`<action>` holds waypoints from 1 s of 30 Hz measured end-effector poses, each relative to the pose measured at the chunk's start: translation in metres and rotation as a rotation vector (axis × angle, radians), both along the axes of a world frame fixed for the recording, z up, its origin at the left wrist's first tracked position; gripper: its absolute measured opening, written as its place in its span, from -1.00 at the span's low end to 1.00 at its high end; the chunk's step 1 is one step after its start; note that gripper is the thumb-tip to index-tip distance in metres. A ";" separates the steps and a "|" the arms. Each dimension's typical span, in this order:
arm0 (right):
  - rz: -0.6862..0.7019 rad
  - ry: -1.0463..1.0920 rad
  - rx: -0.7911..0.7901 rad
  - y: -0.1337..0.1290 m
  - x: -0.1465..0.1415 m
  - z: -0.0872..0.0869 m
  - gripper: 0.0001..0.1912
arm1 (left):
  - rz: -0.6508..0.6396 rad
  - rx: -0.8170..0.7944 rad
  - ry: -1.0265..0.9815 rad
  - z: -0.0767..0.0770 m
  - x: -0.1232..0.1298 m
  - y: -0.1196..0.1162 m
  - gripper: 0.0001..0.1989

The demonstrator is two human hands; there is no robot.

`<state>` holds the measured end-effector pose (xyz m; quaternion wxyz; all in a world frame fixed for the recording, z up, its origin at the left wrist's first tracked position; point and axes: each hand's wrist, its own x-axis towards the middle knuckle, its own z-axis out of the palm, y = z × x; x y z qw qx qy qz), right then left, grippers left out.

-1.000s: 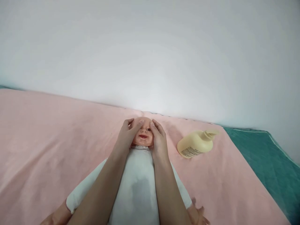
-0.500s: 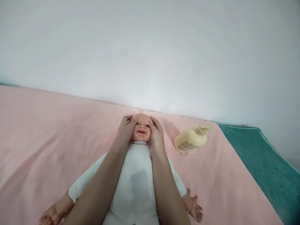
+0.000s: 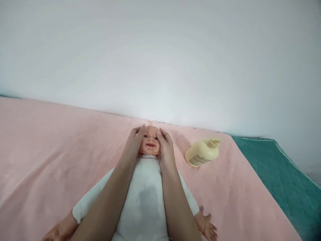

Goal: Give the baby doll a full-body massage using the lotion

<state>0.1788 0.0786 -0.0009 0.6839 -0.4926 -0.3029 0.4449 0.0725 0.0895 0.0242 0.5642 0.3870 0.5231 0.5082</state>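
Note:
A baby doll (image 3: pixel 140 197) with a white cloth body and a hard plastic head lies on its back, face up. My left hand (image 3: pixel 134 142) cups the left side of the doll's head, its thumb up along the temple beside the eye. On the opposite side my right hand (image 3: pixel 166 142) cups the head too, with the thumb near the doll's brow. The fingers of both hands curl around the sides of the head and are partly hidden. My forearms lie over the doll's body and upper arms. A greyish patch shows on its belly.
A pale yellow pump bottle (image 3: pixel 202 153) with printed text stands to the right of the doll's head. Beneath everything is a pink sheet (image 3: pixel 62 144), and a green quilted cover (image 3: pixel 278 170) shows at the right. A white wall (image 3: pixel 160 57) rises behind.
Both thumbs have shifted slightly upward on the doll's head, the left one away from the eye. The whole scene sits a little lower in view. The bottle stays in place.

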 end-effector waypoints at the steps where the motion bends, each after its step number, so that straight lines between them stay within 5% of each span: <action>1: 0.007 -0.021 -0.009 0.000 0.000 0.000 -0.50 | -0.008 -0.003 0.031 0.002 0.000 -0.001 -0.54; 9: -0.014 -0.099 -0.057 0.000 0.002 -0.001 -0.51 | 0.007 -0.002 0.229 0.003 -0.004 0.000 -0.50; 18: 0.015 0.002 -0.024 0.005 0.005 -0.009 -0.59 | 0.002 0.050 0.023 -0.012 -0.001 0.007 -0.71; 30: 0.001 0.095 0.020 0.008 0.007 -0.016 -0.60 | 0.011 0.038 -0.009 -0.018 -0.001 0.010 -0.66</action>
